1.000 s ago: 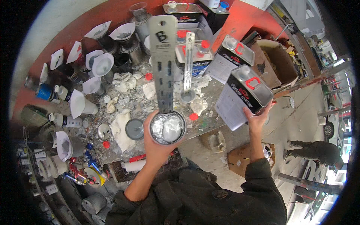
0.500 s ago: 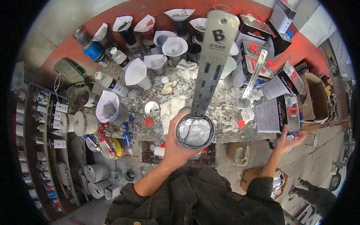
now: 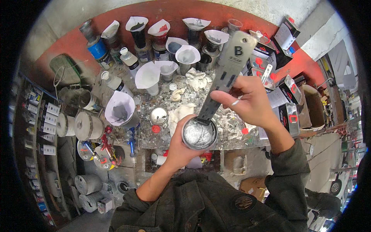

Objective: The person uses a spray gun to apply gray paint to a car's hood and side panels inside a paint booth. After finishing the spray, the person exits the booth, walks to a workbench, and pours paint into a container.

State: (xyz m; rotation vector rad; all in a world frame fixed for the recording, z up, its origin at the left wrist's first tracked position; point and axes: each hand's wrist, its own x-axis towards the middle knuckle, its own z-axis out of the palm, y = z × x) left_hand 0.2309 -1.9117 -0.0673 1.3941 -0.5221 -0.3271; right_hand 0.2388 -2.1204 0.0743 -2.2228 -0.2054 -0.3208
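Observation:
My left hand (image 3: 179,149) is wrapped round a cup of silver paint (image 3: 198,133) at the table's front edge. A long metal mixing ruler (image 3: 223,79) with slots and a hole at its top stands tilted in the cup, its lower end in the paint. My right hand (image 3: 251,98) pinches the ruler partway up between thumb and fingers. Left of the cup, an open round tin (image 3: 159,115) sits beside a red cap (image 3: 155,129). A crumpled pale cloth (image 3: 181,115) lies just behind my left hand.
Paper-strainer-topped cups (image 3: 147,76) crowd the back of the paint-stained table (image 3: 154,144). Metal solvent cans (image 3: 289,120) stand at the right, beside an open cardboard box (image 3: 312,104). Spray guns (image 3: 106,145) hang at the front left, near shelves (image 3: 42,154). A person in dark clothes (image 3: 322,201) is at lower right.
My right hand has come from the cans at the right and taken hold of the mixing ruler. The ruler leans further right. My left hand keeps its grip on the cup.

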